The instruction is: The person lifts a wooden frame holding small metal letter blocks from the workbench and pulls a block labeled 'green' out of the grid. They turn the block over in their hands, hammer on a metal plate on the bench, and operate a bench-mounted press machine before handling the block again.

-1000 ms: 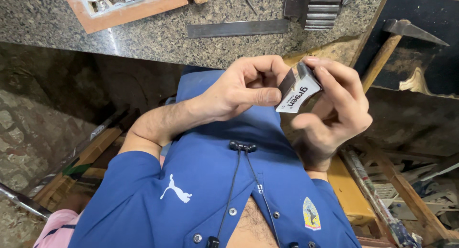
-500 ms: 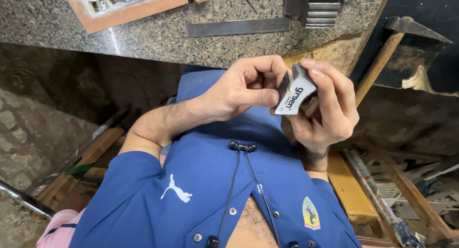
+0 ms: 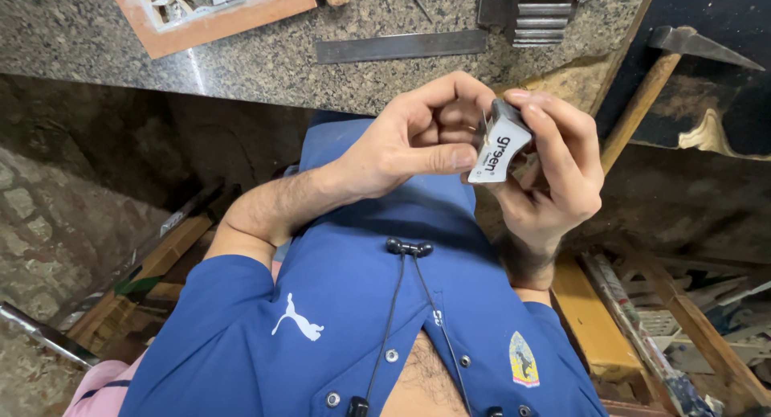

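Since the earlier frame, both hands have turned the small white packet (image 3: 499, 148) edge-on. Right hand (image 3: 554, 172) grasps its sides; left hand (image 3: 409, 140) pinches its near edge. Likely light, stiff.

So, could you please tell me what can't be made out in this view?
- Small white-and-grey packet: its contents and back, hidden by the fingers of the left hand and right hand.
- Hammer: handle end behind the right hand.
- Orange tray: cut off by the top edge.

A glossy white card packet (image 3: 498, 148), speckled polished granite counter (image 3: 96, 39), dull metal ruler (image 3: 400, 46), rough wooden-handled hammer (image 3: 642, 104).
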